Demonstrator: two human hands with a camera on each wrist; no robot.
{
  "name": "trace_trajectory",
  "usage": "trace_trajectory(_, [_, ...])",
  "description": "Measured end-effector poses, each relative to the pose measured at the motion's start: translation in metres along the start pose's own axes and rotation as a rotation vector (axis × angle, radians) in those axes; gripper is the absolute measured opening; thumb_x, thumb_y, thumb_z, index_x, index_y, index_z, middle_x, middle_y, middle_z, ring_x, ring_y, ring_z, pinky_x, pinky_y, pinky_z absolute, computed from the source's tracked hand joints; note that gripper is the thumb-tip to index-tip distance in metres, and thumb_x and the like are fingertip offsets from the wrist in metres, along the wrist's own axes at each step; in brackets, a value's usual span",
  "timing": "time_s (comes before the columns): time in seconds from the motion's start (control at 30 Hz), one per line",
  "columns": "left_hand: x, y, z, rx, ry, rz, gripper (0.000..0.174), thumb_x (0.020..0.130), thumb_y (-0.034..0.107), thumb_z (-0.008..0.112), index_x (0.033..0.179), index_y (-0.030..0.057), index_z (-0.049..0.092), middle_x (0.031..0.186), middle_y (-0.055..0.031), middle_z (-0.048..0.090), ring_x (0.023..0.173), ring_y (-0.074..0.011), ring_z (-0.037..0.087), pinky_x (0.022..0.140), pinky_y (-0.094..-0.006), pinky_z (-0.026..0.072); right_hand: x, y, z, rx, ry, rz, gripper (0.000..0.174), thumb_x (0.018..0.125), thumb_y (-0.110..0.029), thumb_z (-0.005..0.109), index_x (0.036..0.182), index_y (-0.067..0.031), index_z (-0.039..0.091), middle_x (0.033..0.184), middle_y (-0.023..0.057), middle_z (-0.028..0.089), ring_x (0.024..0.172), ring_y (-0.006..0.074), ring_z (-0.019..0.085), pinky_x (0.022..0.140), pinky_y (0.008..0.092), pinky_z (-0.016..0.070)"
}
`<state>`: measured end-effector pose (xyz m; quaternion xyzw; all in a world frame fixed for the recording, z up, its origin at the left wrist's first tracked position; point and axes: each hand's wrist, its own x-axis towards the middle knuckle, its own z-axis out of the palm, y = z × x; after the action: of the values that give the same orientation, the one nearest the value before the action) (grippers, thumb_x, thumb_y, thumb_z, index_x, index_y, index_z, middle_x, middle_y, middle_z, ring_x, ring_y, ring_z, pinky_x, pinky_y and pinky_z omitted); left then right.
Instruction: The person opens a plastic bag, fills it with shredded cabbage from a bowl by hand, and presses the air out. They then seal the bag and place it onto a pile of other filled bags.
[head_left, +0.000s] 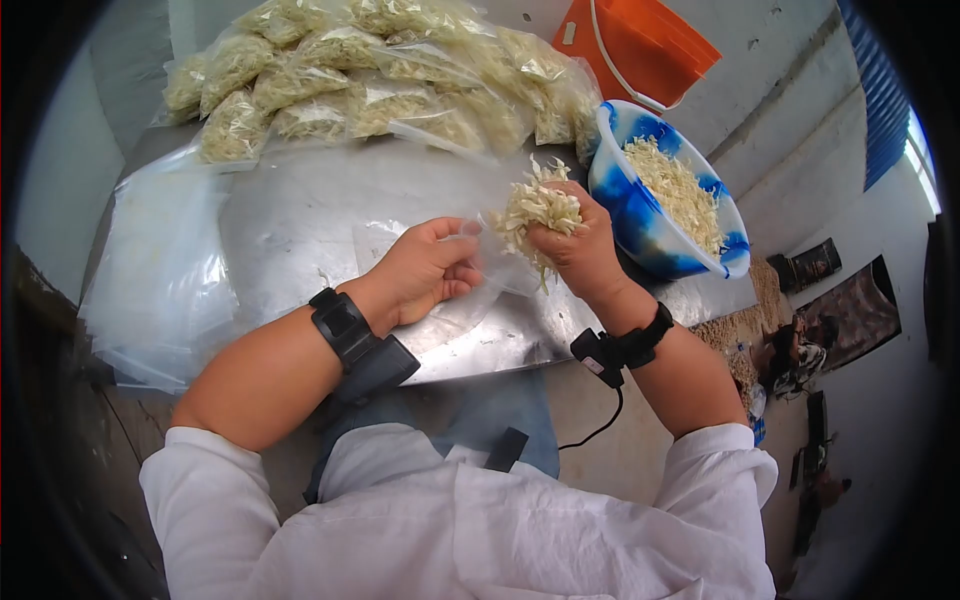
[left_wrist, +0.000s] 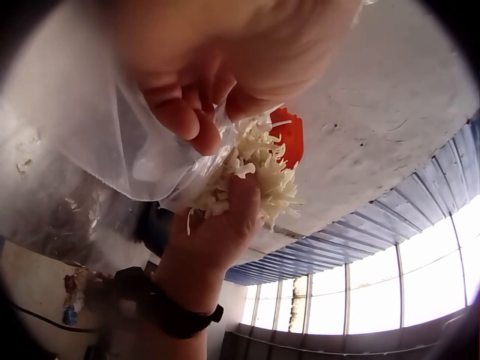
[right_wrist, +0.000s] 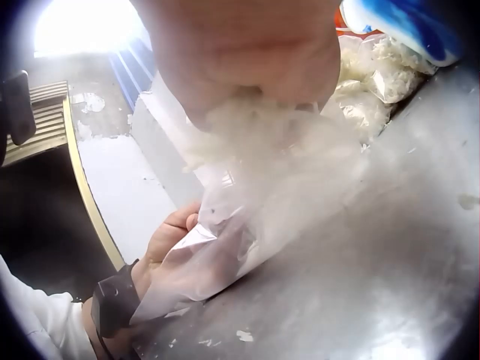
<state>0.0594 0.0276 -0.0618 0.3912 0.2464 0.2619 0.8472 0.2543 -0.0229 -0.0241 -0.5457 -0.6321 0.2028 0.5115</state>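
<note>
A clear bag (left_wrist: 131, 154) is pinched by the left hand (head_left: 425, 270), between both hands. Shreds (head_left: 540, 210) are gripped by the right hand (head_left: 583, 248), just beside the bag. A bowl (head_left: 640, 222) is set just right of that hand; filled bags (head_left: 340, 85) are piled beyond both.

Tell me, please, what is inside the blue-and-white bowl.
The blue-and-white bowl holds a heap of pale shreds. They cover its bottom, so anything beneath them cannot be seen.
</note>
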Motion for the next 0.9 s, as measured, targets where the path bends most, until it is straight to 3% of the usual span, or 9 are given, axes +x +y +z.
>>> trace_trajectory(0.1, [0.002, -0.002, 0.0, -0.028, 0.008, 0.005, 0.025, 0.089, 0.011, 0.049, 0.113, 0.0064, 0.046, 0.076, -0.0049, 0.059, 0.06, -0.0102, 0.059, 0.052, -0.0206, 0.0475, -0.003, 0.006, 0.007, -0.22, -0.08, -0.146, 0.032, 0.063, -0.005, 0.067, 0.094, -0.0029, 0.06, 0.093, 0.0101, 0.055, 0.083, 0.0227, 0.056, 0.074, 0.0287, 0.0449])
trace_trajectory(0.33, [0.001, -0.005, 0.003, -0.029, 0.047, 0.038, 0.036, 0.087, 0.005, 0.046, 0.123, 0.0065, 0.041, 0.077, -0.0048, 0.059, 0.058, -0.0099, 0.057, 0.05, -0.0197, 0.0461, -0.004, 0.011, 0.018, -0.302, -0.252, -0.28, 0.034, 0.062, -0.007, 0.072, 0.094, -0.0066, 0.061, 0.097, 0.0124, 0.056, 0.088, 0.0287, 0.057, 0.076, 0.0327, 0.0456])
trace_trajectory(0.67, [-0.002, -0.004, 0.003, 0.036, 0.054, 0.144, 0.037, 0.085, 0.004, 0.044, 0.122, 0.0038, 0.047, 0.076, -0.0008, 0.057, 0.05, -0.0056, 0.049, 0.047, -0.017, 0.0428, 0.004, 0.001, 0.023, -0.348, -0.417, -0.339, 0.035, 0.062, -0.004, 0.069, 0.095, -0.0078, 0.061, 0.097, 0.0124, 0.056, 0.087, 0.0319, 0.056, 0.076, 0.0342, 0.0461])
trace_trajectory(0.9, [-0.011, 0.004, 0.01, 0.01, 0.041, 0.223, 0.035, 0.086, 0.004, 0.044, 0.12, 0.0009, 0.048, 0.074, -0.0008, 0.054, 0.051, -0.0045, 0.047, 0.047, -0.0155, 0.0391, 0.015, 0.0, 0.024, -0.423, -0.631, -0.321, 0.025, 0.063, -0.007, 0.066, 0.088, -0.006, 0.06, 0.095, 0.0132, 0.056, 0.082, 0.0329, 0.055, 0.071, 0.0357, 0.0456])
